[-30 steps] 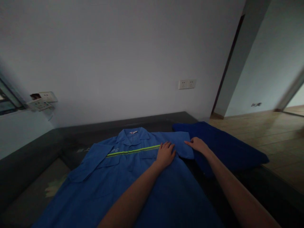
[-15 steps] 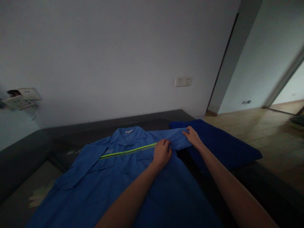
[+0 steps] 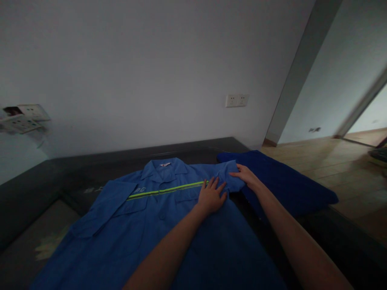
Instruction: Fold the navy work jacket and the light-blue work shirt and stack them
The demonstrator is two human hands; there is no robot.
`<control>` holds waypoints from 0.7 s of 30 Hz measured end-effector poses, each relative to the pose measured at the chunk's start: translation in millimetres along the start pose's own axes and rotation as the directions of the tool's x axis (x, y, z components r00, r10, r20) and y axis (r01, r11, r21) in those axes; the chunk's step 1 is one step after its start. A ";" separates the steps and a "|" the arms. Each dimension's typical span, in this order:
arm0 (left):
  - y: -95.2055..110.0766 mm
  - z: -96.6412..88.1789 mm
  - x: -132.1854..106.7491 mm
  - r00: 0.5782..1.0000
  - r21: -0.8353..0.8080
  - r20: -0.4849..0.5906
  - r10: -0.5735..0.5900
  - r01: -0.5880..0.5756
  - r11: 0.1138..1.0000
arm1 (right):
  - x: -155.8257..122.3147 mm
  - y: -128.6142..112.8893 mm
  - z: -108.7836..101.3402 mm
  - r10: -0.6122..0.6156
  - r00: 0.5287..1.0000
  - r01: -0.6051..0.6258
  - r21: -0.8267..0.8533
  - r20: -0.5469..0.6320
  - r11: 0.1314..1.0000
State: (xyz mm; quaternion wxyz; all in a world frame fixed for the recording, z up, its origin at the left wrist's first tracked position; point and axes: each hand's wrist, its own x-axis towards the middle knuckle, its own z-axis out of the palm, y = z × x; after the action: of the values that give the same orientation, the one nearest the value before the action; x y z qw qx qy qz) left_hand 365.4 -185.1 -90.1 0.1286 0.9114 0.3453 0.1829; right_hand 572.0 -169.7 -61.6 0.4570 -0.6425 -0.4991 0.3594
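Note:
A light blue work shirt (image 3: 145,225) with a yellow-green reflective stripe lies front up and spread flat on a dark table (image 3: 39,189). My left hand (image 3: 211,195) rests on it by the right shoulder, fingers spread and flat. My right hand (image 3: 246,176) lies on the shirt's right sleeve (image 3: 228,175), fingers stretched out along the bunched cloth. The sleeve is drawn in toward the shirt's body.
A darker blue garment (image 3: 287,181) lies folded on the table to the right of the shirt. A white wall with a double socket (image 3: 236,100) stands behind. Another socket box (image 3: 21,119) is at the left. Wooden floor and a doorway open to the right.
My right hand pushed the right sleeve inward, so it now lies bunched. My left hand went from curled fingers to flat and spread.

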 end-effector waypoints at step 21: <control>-56.7 -47.0 23.3 0.768 -0.985 0.166 -0.619 0.101 -0.139 | -26.5 -59.9 65.2 -0.219 0.969 0.225 -0.040 0.116 0.974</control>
State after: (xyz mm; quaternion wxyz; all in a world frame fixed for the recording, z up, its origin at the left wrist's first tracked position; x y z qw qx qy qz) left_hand 328.7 -122.9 -62.5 0.7057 0.3513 0.3741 0.4886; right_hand 487.0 -175.5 -25.9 0.4487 -0.5734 -0.6019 0.3280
